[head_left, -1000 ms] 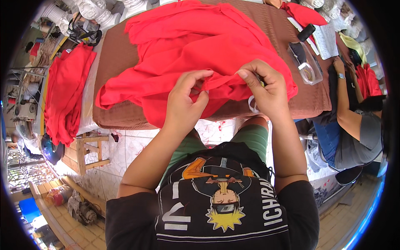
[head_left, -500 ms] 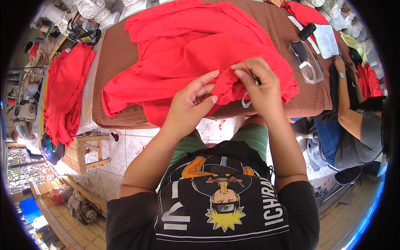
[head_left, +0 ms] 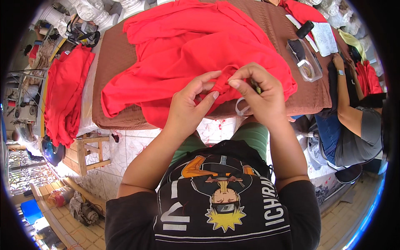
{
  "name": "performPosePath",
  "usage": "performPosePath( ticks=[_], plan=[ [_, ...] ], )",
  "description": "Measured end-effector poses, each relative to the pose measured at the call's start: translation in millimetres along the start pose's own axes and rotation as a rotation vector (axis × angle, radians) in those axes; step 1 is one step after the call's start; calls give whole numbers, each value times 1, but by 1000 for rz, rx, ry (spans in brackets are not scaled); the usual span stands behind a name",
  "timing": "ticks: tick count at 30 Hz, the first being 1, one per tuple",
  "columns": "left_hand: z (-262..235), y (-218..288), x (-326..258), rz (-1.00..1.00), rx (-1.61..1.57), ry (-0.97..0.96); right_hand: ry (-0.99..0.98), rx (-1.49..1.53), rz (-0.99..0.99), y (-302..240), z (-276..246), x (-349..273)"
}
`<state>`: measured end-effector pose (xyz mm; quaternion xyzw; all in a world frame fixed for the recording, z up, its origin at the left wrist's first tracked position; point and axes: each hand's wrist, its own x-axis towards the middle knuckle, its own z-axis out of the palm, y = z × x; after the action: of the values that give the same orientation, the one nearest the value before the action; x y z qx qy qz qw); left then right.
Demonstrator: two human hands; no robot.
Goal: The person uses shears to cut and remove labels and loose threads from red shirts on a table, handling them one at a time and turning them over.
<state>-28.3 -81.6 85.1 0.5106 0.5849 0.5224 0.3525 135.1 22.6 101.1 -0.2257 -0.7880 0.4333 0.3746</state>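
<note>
Cloth (head_left: 175, 54): big red heap, spread loose + wrinkled over the brown cover (head_left: 114, 71) on the table, reaching the near edge, bit of it bunched btwn both hands
Left hand (head_left: 187, 104): fingers curled, gripping a folded strip of the red stuff btwn thumb + fingers, can't tell how tight
Right hand (head_left: 264, 96): thumb + index pinched tog on the same strip, v close to the left fingertips, other fingers bent in
Right palm extra: small yellow-green thing (head_left: 258, 88), mostly hidden by fingers, can't tell exactly what
White loop (head_left: 237, 107): hanging just beside the right hand, on its left
Table, right side: clear container (head_left: 317, 75) w/ stuff inside, notebook (head_left: 325, 39) lying flat w/ writing, black object (head_left: 305, 30) next to it
Left of table: 2nd red pile (head_left: 68, 91), wooden stool (head_left: 92, 154) below
Far right: co-worker (head_left: 371, 125) in grey sleeve, seated, hand near the notebook
</note>
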Motion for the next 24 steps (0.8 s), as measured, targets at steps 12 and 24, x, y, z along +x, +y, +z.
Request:
performPosePath(
  ticks=[12,24],
  plan=[
    [0,4,0,-62,-107,-31,-42,-315,-174,-8,-13,-10],
    [4,5,-5,-15,24,43,-26,-427,-239,-11,-7,-8]
  ],
)
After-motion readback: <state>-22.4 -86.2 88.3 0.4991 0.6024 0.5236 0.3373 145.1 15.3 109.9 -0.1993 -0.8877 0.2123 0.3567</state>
